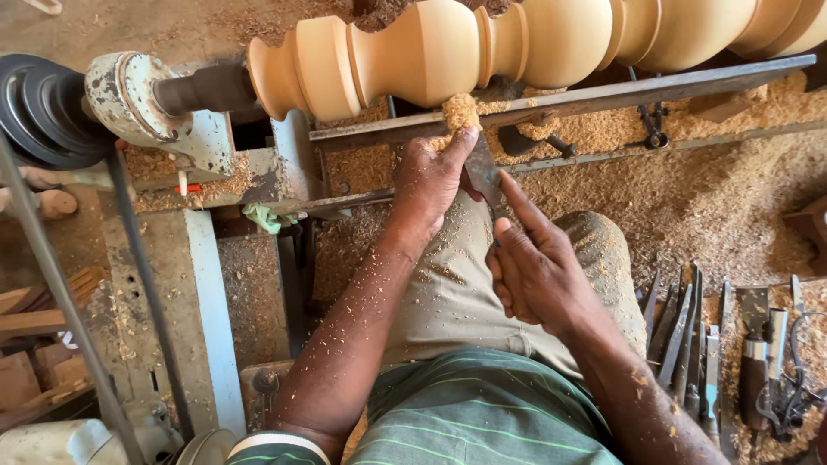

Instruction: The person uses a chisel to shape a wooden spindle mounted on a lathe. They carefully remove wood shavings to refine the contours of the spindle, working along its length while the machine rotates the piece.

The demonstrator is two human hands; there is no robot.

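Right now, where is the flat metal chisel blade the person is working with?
In the head view, the flat metal chisel blade sits at centre, held between the left hand and right hand, its tip on the long steel tool rest just below the pale turned wooden spindle.

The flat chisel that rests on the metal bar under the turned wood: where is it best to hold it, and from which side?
Probably grip the flat chisel on its lower shank, coming from below on the person's side. Its tip lies on the tool rest against the turned wood, so only the near end is free.
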